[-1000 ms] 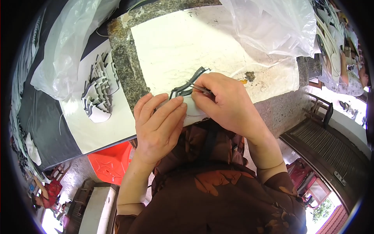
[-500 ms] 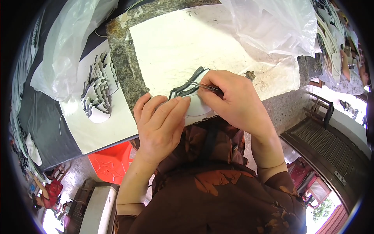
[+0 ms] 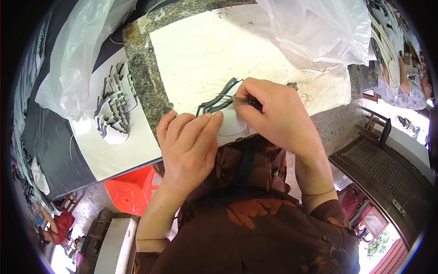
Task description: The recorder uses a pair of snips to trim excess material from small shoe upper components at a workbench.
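On the pale sheet in front of me lies a white curved piece (image 3: 232,124) with a dark wavy strip (image 3: 218,99) along its far edge. My left hand (image 3: 188,141) rests at the strip's near-left end, fingers stretched out and laid down, fingertips touching the piece. My right hand (image 3: 278,112) is closed, pinching slim metal tweezers (image 3: 235,98) between thumb and fingers. Their tips point left and meet the dark strip about midway. The right hand covers part of the piece's right side and the tool's rear end.
A stack of similar white pieces with dark edges (image 3: 114,107) stands on a white board (image 3: 93,157) at left. Clear plastic bags (image 3: 75,59) lie at the far left and far right. A red stool (image 3: 130,192) is below the table's left edge. Other people are in the background.
My right hand has shifted slightly to the right, and the tweezers' angle has changed a little at the strip. My left hand stays in about the same place.
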The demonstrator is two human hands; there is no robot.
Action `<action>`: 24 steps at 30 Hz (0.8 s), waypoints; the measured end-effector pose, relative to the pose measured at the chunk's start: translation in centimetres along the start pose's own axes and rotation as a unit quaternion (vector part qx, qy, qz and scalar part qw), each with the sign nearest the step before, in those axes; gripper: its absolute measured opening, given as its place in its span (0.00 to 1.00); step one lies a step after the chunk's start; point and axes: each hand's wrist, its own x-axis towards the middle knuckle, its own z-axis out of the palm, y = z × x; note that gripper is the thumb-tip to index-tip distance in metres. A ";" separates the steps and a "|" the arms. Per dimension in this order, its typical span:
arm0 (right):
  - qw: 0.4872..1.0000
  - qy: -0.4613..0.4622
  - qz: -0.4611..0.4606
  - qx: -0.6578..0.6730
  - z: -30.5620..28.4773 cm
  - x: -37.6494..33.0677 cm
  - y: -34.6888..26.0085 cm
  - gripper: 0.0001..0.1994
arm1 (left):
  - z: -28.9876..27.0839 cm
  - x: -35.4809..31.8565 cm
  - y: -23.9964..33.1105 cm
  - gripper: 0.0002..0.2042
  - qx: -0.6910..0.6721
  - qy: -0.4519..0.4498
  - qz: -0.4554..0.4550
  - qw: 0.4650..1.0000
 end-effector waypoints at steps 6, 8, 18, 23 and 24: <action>1.000 0.002 0.000 -0.018 -0.7 0.1 0.4 0.06 | -0.1 0.2 0.2 0.22 0.004 -0.015 0.003 1.000; 1.000 -0.002 0.003 -0.025 -1.0 0.2 0.5 0.07 | -0.1 0.3 0.4 0.23 0.006 -0.019 0.003 1.000; 0.999 0.006 -0.021 -0.048 -1.3 0.9 1.1 0.08 | 0.0 0.8 0.8 0.26 0.018 -0.030 0.002 0.999; 0.999 0.005 -0.009 -0.031 -1.5 1.2 1.4 0.09 | 0.0 1.4 1.0 0.27 0.020 -0.036 0.002 0.999; 1.000 0.003 -0.004 -0.018 -1.6 1.3 1.5 0.09 | 0.0 1.5 1.1 0.27 0.020 -0.039 0.002 0.999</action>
